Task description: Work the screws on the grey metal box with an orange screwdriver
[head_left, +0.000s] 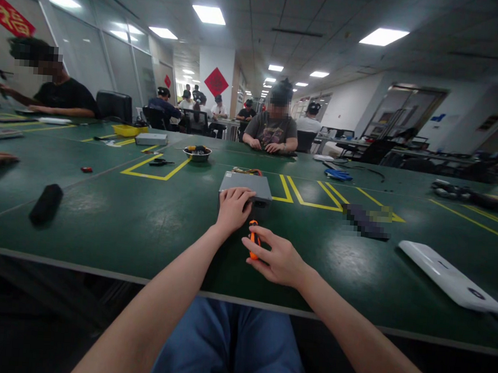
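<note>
A grey metal computer power supply [246, 182] rests on the green table in front of me, with colored wires at its far side and a dark socket on its near face. My left hand [233, 207] grips its near left part, fingers laid over the top and thumb by the front edge. Just nearer to me, my right hand [276, 256] holds an orange and black screwdriver [253, 244] between thumb and fingers, its handle roughly upright. The screwdriver's tip is not clearly visible.
A white flat device [450, 276] lies at the right, near a dark blurred object [365, 222]. At the left lies a black block [46, 204]. Farther back are a metal bowl [197, 153], a yellow tray [130, 130] and blue gloves [338, 174]. A person [273, 131] sits opposite.
</note>
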Available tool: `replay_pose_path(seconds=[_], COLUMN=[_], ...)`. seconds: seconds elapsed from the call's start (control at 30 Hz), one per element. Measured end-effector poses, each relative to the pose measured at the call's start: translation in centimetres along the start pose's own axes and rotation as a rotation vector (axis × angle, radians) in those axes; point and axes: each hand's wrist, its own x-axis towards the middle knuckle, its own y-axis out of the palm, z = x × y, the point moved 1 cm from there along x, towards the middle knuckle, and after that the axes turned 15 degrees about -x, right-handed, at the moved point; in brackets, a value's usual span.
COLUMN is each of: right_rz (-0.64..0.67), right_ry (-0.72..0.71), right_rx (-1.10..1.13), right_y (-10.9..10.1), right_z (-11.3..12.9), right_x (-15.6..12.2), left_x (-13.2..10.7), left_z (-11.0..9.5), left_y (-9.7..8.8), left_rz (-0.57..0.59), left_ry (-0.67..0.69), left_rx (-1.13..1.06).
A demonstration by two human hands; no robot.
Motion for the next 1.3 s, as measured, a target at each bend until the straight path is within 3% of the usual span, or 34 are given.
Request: replay_pose_path(seconds=[0.23,0.3,0.5,0.73,0.83,1.0,1.2,1.3], right_rz=[-0.203,-0.184,-0.053,-0.206,-0.141,-0.028,-0.171,-0.177], right_ry=[0.156,0.166,0.001,0.164,0.16,0.036,0.152,0.189], right_rx=[0.032,0.061,-0.019,0.081,0.106,0.066,0.11,0.17], right_y=[0.48,0.48,-0.17,0.12,0.01,-0.19,0.4,0.41], right_z=[-0.69,-0.62,-0.01,-0.38,-0.32,-0.21,-0.54,-0.62], right_x=[-0.54,-0.52,0.03,-0.44,-0.4,-0.15,-0.68,-0.72], left_x=[0.04,0.05,0.03,0.02,0.01,0.03,0.05,0.04], left_z=[0.01,-0.02,-0.12,0.01,0.05,-0.12,-0.18,-0.08], left_y=[0.02,0.0,-0.12,0.07,0.16,0.11,0.01,0.04], left_rz=[0.012,0.01,0.011,-0.002,-0.015,-0.007,0.005,0.004], left_ry=[-0.01,-0.01,-0.01,-0.007,0.002,-0.01,-0.014,-0.013], left_rx=[0.004,0.003,-0.005,-0.007,-0.012,-0.003,-0.001,0.002])
